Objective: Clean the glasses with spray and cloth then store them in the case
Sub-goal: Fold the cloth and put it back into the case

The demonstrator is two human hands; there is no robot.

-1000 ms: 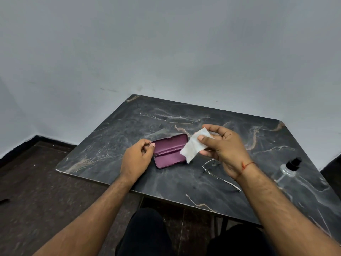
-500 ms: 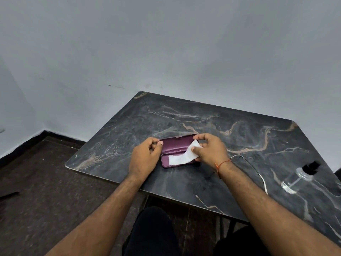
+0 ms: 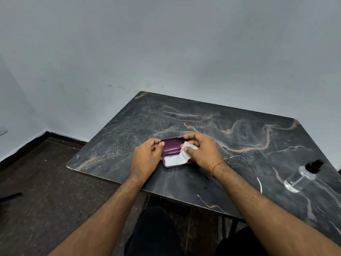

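Observation:
A maroon glasses case (image 3: 170,145) lies open in the middle of the dark marble table (image 3: 203,115). My left hand (image 3: 146,157) holds the case's left end. My right hand (image 3: 202,149) pinches a white cloth (image 3: 177,159), most of which lies flat in the case's near half. The thin wire-framed glasses (image 3: 243,165) rest on the table just right of my right wrist, partly hidden by it. A clear spray bottle (image 3: 300,177) with a black pump top stands near the table's right edge.
The table stands against a plain grey wall. Its near edge runs close above my knees (image 3: 153,230). Dark floor lies to the left, with a dark stick-like object (image 3: 11,196) on it.
My right hand has carried the cloth from above the table down into the open case and spread it along the near half. The left hand has stayed on the case's left end.

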